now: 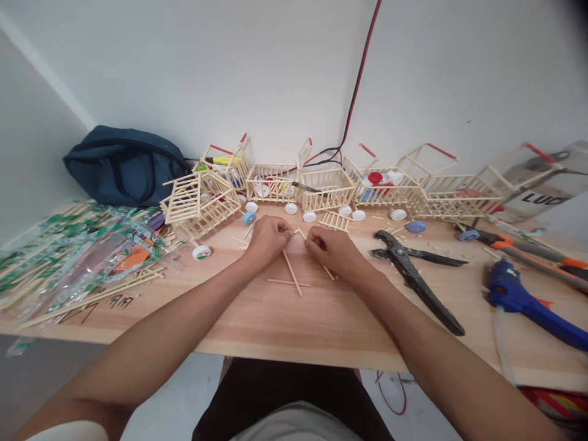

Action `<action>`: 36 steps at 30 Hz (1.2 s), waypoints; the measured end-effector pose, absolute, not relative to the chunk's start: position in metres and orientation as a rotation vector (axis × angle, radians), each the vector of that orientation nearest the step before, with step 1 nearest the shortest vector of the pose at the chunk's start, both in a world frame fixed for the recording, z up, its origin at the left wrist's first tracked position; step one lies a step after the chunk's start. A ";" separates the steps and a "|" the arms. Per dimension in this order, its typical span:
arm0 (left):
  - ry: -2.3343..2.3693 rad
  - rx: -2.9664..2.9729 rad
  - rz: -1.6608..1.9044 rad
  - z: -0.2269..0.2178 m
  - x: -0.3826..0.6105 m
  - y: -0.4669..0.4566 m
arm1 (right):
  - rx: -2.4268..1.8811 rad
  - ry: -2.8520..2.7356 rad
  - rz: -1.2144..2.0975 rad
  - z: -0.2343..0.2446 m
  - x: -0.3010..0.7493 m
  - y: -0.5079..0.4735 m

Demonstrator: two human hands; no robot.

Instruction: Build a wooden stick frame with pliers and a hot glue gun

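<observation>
Bare forearms [193,312] angle inward over a light-brown wooden tabletop [321,331]; curled right hand [331,246] grasps a thin beige wooden stick [329,272]; left hand [271,236] bends inward, grip unclear.

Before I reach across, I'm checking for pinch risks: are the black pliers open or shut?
Open: the black pliers lie on the table with their handles spread apart.

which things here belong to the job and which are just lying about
Seemingly the job:
thin pale wooden sticks, at left hand and right hand
perhaps blue plastic glue gun
perhaps black metal pliers

Seemingly lying about:
dark blue fabric bag
black-and-red cable
</observation>
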State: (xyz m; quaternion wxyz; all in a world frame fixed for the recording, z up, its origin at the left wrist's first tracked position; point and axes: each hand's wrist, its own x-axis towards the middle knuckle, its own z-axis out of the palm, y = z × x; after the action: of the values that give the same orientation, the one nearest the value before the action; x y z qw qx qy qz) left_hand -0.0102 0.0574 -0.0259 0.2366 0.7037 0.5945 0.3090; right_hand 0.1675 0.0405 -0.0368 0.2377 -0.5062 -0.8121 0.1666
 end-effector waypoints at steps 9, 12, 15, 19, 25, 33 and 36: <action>1.626 1.927 0.846 -0.024 -0.010 0.056 | -1.397 -2.234 0.447 -0.036 0.167 0.041; 1.624 1.914 0.855 -0.025 -0.010 0.056 | -1.402 -2.240 0.442 -0.036 0.167 0.041; 1.626 1.908 0.861 -0.026 -0.010 0.057 | -1.403 -2.244 0.442 -0.036 0.167 0.041; 1.635 1.921 0.852 -0.025 -0.010 0.057 | -1.400 -2.248 0.435 -0.036 0.167 0.041; 1.646 1.926 0.830 -0.025 -0.010 0.057 | -1.401 -2.244 0.437 -0.035 0.167 0.041; 1.527 1.949 0.852 -0.031 -0.017 0.060 | -1.403 -2.227 0.443 -0.037 0.167 0.041; 1.511 1.943 0.835 -0.030 -0.018 0.060 | -1.413 -2.222 0.445 -0.037 0.167 0.041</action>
State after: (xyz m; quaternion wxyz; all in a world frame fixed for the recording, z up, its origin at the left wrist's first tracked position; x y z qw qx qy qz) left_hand -0.0179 0.0605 -0.0304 0.2679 0.7202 0.5600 0.3097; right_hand 0.1669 0.0410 -0.0370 0.2335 -0.5144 -0.8091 0.1620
